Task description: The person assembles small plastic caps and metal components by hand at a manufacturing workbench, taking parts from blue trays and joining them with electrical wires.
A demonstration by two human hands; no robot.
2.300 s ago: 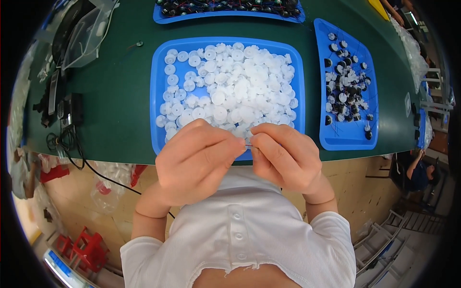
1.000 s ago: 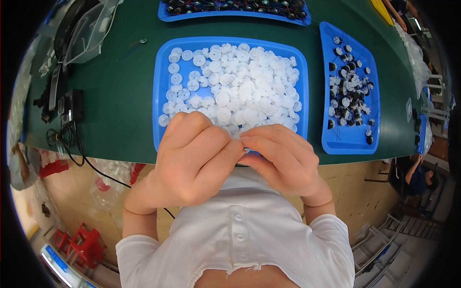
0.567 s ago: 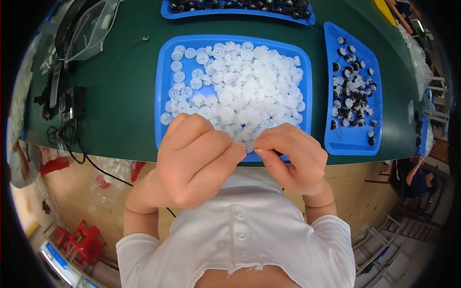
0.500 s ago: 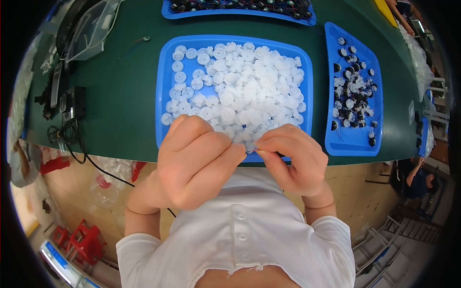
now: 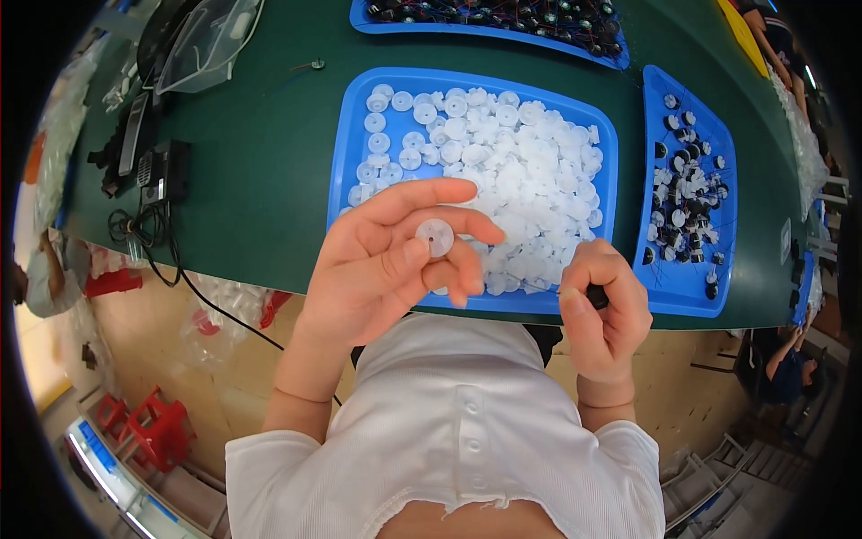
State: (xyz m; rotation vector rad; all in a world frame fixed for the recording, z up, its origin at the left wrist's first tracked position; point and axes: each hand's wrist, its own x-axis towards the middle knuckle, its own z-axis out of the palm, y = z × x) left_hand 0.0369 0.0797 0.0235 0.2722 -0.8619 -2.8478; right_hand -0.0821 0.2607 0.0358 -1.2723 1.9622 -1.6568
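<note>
My left hand is turned palm up over the near left part of the middle blue tray. Its thumb pins a translucent white plastic disc with a small centre hole against the fingers. The other fingers are loosely curled. At the tray's near right corner, my right hand is closed around a small black round part, mostly hidden by the fingers. Many white plastic discs and flower-shaped pieces are heaped in the tray.
A blue tray to the right holds black parts with white pieces and thin wires. Another blue tray at the far side carries dark wired parts. On the left are a clear plastic bin, a black device and a cable.
My hands were together at the tray's near edge, pinching something with thin wires. They have moved apart; the left now shows a disc, the right a black part. The view has shifted slightly.
</note>
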